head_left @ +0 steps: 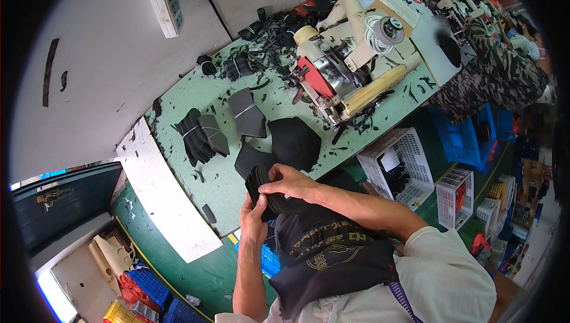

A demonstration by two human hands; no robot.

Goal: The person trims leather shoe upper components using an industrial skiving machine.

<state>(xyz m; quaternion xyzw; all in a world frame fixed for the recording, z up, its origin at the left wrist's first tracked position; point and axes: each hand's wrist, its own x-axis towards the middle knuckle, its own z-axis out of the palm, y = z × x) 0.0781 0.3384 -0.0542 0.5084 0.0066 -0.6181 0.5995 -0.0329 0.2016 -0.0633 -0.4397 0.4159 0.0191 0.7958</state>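
While the left hand holds the black stack from below, the right hand pinches its right side — both touching, just below frame centre.

Pale wall beside a green table; green floor (yellow-lined).

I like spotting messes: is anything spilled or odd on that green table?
Yes: black scraps lie heaped at the back of the table and strewn around the machine. They look messy beside the neatly banded stack.
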